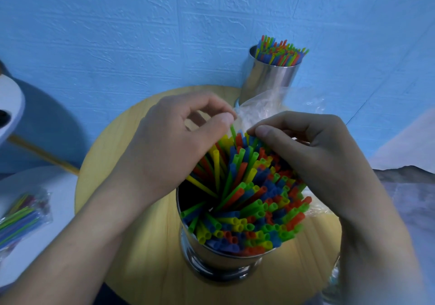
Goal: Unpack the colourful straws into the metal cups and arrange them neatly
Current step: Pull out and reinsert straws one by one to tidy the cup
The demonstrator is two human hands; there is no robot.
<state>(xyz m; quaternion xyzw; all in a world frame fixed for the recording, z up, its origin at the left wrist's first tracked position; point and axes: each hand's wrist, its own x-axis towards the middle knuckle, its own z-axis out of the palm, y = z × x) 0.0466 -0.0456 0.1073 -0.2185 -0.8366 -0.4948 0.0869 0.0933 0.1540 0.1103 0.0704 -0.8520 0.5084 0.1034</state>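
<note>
A metal cup stands near the front of the round wooden table, packed with colourful straws that lean and fan out. My left hand pinches the top of a green straw at the far side of the bundle. My right hand curls over the far right straw tips, thumb and fingers pressed onto them. A second metal cup full of upright straws stands at the back against the wall.
A crumpled clear plastic bag lies between the two cups, behind my hands. On a white surface at the left lies an unopened pack of straws. A blue wall rises right behind the table. A glass object shows at the bottom right.
</note>
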